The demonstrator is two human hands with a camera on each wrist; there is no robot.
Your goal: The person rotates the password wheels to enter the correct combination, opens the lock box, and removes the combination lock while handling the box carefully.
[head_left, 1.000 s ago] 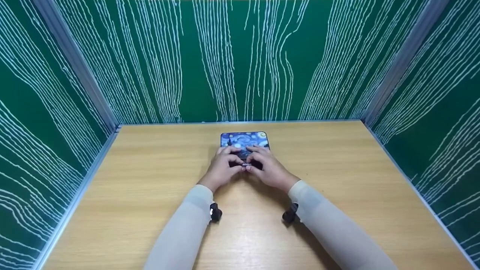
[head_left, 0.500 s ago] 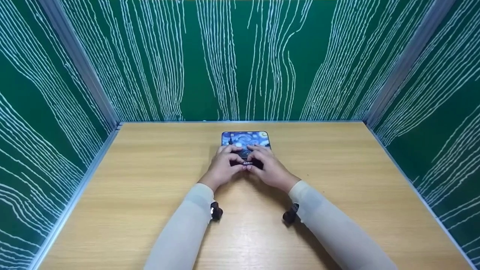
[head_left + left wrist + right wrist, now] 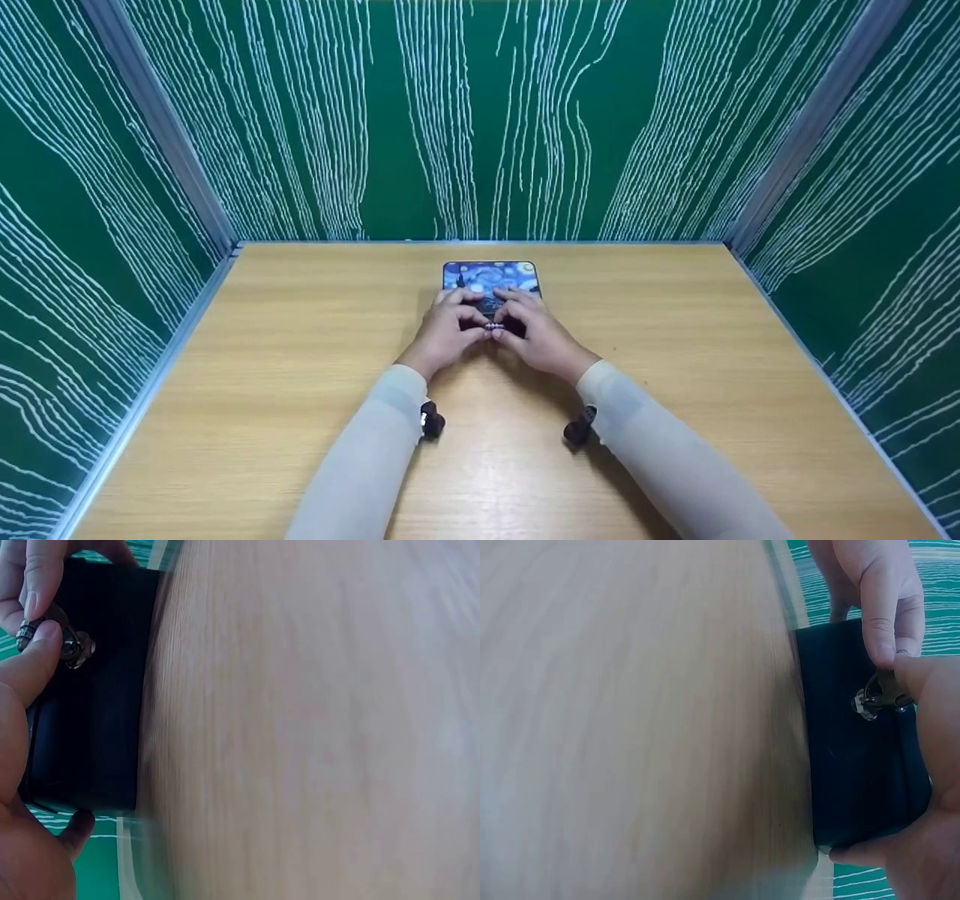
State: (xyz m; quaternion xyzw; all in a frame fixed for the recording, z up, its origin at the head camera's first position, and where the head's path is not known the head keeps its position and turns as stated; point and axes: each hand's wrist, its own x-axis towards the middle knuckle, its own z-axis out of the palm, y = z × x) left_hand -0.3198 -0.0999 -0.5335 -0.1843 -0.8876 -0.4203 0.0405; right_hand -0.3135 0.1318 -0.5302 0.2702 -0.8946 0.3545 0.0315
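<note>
A small box (image 3: 491, 276) sits toward the back of the table, its lid printed with a blue swirling night-sky painting. Its dark front wall (image 3: 97, 727) faces me and carries a metal clasp (image 3: 861, 703). From that clasp hangs a small metal padlock (image 3: 890, 692) with ridged dials, partly hidden by fingers. My left hand (image 3: 446, 335) pinches the padlock's left end between thumb and forefinger, other fingers spread over the box's left side and lid. Mirroring it, my right hand (image 3: 538, 335) pinches the right end, its other fingers lying along the box's right side and lid.
The wooden table (image 3: 262, 390) spreads out on both sides of the box. Green walls (image 3: 420, 150) with white wavy lines stand at its back and sides, joined by grey metal posts (image 3: 154, 120). A black wrist camera (image 3: 431, 422) sits at each sleeve cuff.
Both hands keep the same hold at the front of the box, with only tiny finger movement at the padlock. The head view has shifted very slightly.
</note>
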